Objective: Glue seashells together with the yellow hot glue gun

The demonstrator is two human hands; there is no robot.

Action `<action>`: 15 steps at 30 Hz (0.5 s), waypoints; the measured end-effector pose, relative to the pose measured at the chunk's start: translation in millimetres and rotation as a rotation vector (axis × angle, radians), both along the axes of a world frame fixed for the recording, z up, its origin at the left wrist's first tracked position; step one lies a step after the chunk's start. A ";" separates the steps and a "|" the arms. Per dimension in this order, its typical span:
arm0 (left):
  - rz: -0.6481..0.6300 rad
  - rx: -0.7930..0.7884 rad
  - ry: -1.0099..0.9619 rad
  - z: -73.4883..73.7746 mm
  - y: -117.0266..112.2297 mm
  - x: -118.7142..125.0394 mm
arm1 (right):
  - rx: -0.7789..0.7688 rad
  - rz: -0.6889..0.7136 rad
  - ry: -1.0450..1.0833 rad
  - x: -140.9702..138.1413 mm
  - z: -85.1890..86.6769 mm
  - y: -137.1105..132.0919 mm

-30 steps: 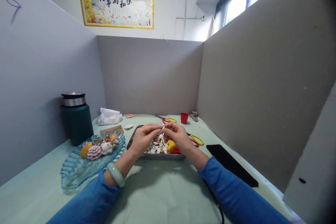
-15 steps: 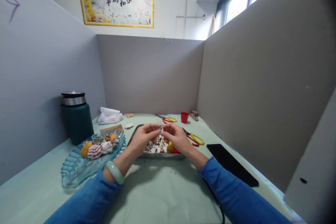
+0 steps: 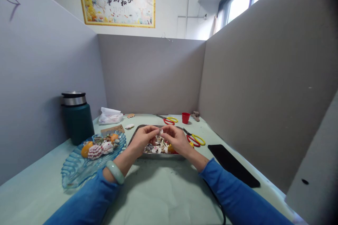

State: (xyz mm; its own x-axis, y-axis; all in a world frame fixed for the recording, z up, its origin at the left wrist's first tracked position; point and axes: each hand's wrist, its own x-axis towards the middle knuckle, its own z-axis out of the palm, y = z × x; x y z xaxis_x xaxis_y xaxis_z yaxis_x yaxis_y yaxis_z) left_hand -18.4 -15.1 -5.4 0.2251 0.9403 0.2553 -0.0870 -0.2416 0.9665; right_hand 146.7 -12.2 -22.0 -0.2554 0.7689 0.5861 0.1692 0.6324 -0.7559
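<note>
My left hand (image 3: 142,139) and my right hand (image 3: 176,139) meet above a metal tray (image 3: 137,133) filled with several small shells. Both pinch a small white shell (image 3: 161,131) between their fingertips. A pale green bangle (image 3: 115,171) sits on my left wrist. Both sleeves are blue. A yellow object (image 3: 171,147) lies in the tray under my right hand.
A blue glass dish (image 3: 76,168) with large shells lies at the left, a dark green flask (image 3: 76,116) behind it. Two red-and-yellow scissors (image 3: 195,139) (image 3: 169,120), a red cup (image 3: 185,117), a white bag (image 3: 109,116) and a black phone (image 3: 232,165) lie around. Grey partitions enclose the table.
Both hands have sunk a little toward the tray while still pinching the small shell between them.
</note>
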 end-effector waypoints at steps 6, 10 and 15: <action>0.032 0.067 0.052 -1.3 1.3 2.8 | -0.078 0.073 0.080 -1.7 0.5 0.3; 0.040 0.109 0.073 -3.2 2.8 3.8 | -0.109 0.080 0.114 -2.4 2.8 -1.6; 0.069 0.145 0.131 1.5 -1.8 4.3 | -0.127 0.095 0.126 -2.5 3.1 -1.6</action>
